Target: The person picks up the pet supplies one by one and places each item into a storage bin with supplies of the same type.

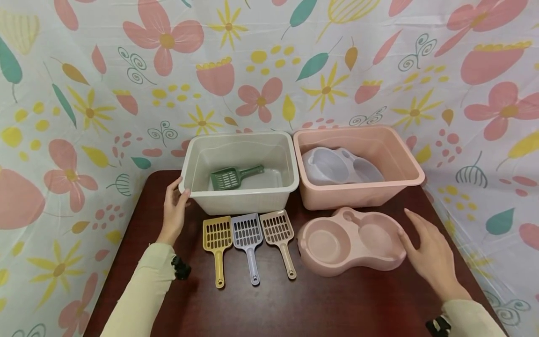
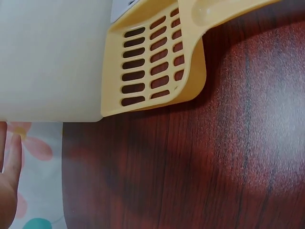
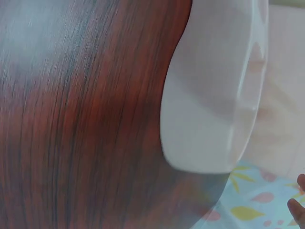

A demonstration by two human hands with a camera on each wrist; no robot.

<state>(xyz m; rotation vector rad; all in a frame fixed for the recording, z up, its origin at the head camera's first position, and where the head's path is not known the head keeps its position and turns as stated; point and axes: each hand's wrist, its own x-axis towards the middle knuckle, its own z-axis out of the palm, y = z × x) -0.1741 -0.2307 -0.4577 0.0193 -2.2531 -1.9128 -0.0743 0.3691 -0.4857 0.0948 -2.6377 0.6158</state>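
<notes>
At the front left corner of the light grey litter box (image 1: 244, 202), my left hand (image 1: 173, 208) touches the rim with extended fingers. A green litter scoop (image 1: 227, 179) lies inside that box. My right hand (image 1: 433, 257) is spread beside the pink double pet bowl (image 1: 353, 243), its thumb right at the bowl's right edge. In the right wrist view only fingertips (image 3: 296, 212) show, at the lower right, with the bowl's pale side (image 3: 205, 114) large in the middle. Neither hand grips anything.
Yellow (image 1: 217, 234), lavender (image 1: 247, 231) and beige (image 1: 278, 229) litter scoops lie in a row before the grey box. A pink litter box (image 1: 349, 196) stands to its right, holding a grey-lavender double bowl (image 1: 330, 164). Floral cloth (image 1: 269, 61) hangs behind the dark table (image 1: 311, 309).
</notes>
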